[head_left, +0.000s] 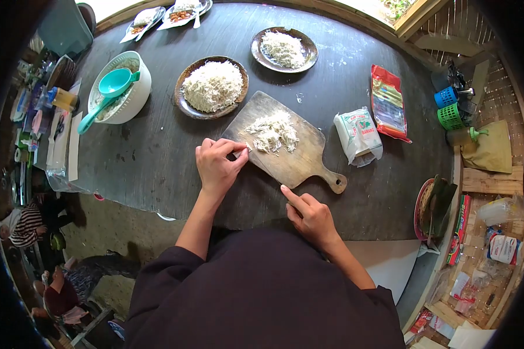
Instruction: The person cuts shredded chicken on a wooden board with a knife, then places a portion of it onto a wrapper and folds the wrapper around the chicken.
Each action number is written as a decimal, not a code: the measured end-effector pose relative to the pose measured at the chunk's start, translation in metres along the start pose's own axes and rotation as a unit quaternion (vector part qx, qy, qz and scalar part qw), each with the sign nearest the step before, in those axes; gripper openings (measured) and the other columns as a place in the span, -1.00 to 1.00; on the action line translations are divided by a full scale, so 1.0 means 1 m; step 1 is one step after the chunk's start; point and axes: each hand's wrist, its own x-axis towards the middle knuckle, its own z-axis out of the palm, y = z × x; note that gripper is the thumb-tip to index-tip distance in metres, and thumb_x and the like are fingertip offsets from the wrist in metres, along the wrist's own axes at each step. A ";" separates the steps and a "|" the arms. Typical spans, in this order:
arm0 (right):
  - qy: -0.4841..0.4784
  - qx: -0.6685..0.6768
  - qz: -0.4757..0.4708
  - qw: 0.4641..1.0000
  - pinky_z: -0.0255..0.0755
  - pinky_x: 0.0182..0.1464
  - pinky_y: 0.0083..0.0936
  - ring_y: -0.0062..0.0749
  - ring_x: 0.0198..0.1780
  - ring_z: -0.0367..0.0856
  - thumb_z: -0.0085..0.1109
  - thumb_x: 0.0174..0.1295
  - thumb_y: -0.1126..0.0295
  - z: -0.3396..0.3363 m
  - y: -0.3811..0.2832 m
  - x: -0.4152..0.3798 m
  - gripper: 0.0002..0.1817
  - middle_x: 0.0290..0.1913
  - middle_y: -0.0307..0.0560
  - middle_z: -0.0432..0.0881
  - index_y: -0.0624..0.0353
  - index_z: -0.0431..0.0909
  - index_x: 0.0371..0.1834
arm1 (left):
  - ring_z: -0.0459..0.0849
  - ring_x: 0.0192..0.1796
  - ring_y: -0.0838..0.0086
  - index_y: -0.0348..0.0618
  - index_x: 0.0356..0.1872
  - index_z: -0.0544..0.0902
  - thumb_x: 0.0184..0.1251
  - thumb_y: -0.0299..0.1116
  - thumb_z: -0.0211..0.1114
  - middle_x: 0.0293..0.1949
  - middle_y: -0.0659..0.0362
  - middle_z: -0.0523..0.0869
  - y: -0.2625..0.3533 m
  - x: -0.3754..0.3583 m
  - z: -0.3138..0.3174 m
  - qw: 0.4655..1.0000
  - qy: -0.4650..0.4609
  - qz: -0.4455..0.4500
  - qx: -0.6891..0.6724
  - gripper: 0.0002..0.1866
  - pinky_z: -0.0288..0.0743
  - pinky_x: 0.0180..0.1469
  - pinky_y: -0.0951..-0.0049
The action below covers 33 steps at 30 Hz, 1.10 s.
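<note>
A wooden cutting board [308, 152] lies on the dark table, its handle toward the lower right. On it rests a loose heap of pale shreds [272, 132]. My left hand [220, 166] is at the board's left edge, thumb and index finger pinched on a small pale shred [248, 148]. Below the board's lower edge is my right hand [311, 216], its index finger stretched out and the others curled, with nothing visible in it. Beyond the board stand a brown plate heaped with pale shreds [213, 86] and another plate with a smaller heap [283, 49].
A white basket [138, 93] with a teal strainer [116, 82] stands left. Right of the board lie a white packet [358, 136] and a red packet [388, 102]. Two small trays of food [183, 13] sit at the far left. People [28, 225] are at the lower left.
</note>
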 end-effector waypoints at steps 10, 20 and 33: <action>-0.005 -0.033 -0.003 0.999 0.64 -0.42 -0.18 -0.11 -0.53 0.65 0.36 0.36 0.40 0.014 0.000 0.015 -0.39 -0.44 -0.08 0.55 -0.22 0.61 0.51 | 0.61 -0.17 0.41 0.08 -0.31 0.91 0.19 -0.22 0.60 -0.28 0.43 0.86 0.000 0.002 0.000 1.000 -0.013 -0.009 0.002 -0.89 0.39 0.02 0.29; -0.015 -0.020 0.005 1.000 0.64 -0.42 -0.16 -0.12 -0.53 0.65 0.36 0.35 0.39 0.000 0.007 -0.011 -0.38 -0.43 -0.07 0.55 -0.20 0.61 0.52 | 0.64 -0.15 0.38 0.07 -0.27 0.91 0.25 -0.19 0.60 -0.26 0.38 0.87 0.005 -0.001 -0.002 0.999 -0.019 -0.034 0.007 -0.87 0.40 0.03 0.27; 0.004 0.048 0.017 0.999 0.64 -0.34 -0.13 -0.10 -0.50 0.67 0.34 0.38 0.42 -0.012 0.014 -0.010 -0.40 -0.42 -0.03 0.59 -0.15 0.60 0.52 | 0.60 -0.16 0.36 0.11 -0.25 0.92 0.29 -0.15 0.59 -0.22 0.42 0.87 0.008 0.000 -0.002 0.998 -0.023 0.011 0.055 -0.87 0.41 0.00 0.27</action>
